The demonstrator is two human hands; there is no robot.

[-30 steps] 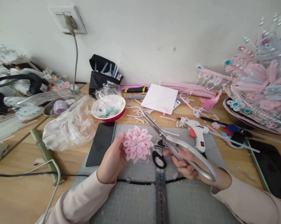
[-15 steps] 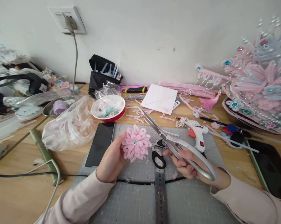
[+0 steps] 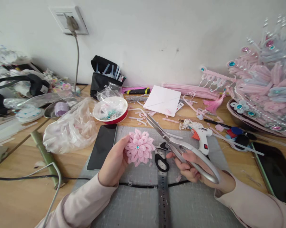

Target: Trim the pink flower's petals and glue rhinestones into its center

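Note:
Between the thumb and fingers of my left hand [image 3: 115, 161] is a layered pink flower [image 3: 143, 148] with a blue gem at its centre, its face turned towards me. My right hand [image 3: 192, 166] grips large silver scissors [image 3: 164, 134], blades pointing up and left, beyond the flower's right side and apart from it. Under the big scissors, small black-handled scissors [image 3: 162, 163] lie on the grey cutting mat [image 3: 138, 205]. A metal ruler [image 3: 163, 199] runs along the mat towards me. The fingers behind the flower are hidden.
A white glue gun [image 3: 203, 139] lies right of the scissors. A red-rimmed bowl of beads [image 3: 120, 118], a plastic bag [image 3: 69, 129] and a phone [image 3: 102, 147] are at left. Pink decorated headpieces [image 3: 264, 85] pile up at right. A black cable [image 3: 138, 186] crosses the mat.
The flower has shifted very slightly down and right in my left hand and turned a little. A small pink scrap now shows on the white card. My right hand and the large scissors stay put.

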